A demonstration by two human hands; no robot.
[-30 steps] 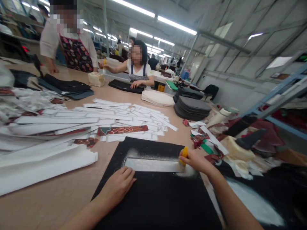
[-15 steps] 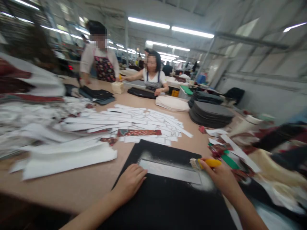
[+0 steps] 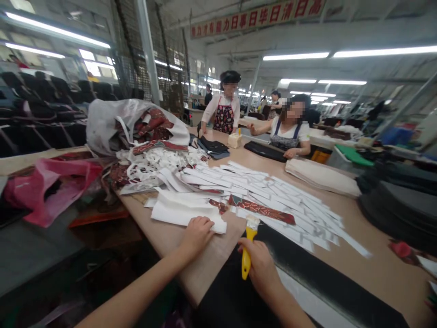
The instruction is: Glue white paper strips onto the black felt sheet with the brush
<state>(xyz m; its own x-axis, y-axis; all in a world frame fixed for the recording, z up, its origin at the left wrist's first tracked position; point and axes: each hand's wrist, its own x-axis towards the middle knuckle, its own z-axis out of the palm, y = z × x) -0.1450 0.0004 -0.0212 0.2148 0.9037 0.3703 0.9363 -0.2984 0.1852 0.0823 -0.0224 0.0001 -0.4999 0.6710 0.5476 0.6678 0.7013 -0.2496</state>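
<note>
Fingers of the right hand are closed around a yellow brush; left hand fingers are pressed flat on white strips beside it. Glue could be smeared onto them if the bristles are swung close.

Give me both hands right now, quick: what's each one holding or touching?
Left hand: open, fingers resting on the stack of white strips, not gripping.
Right hand: closed around the yellow-handled brush, bristles pointing up and away.
</note>
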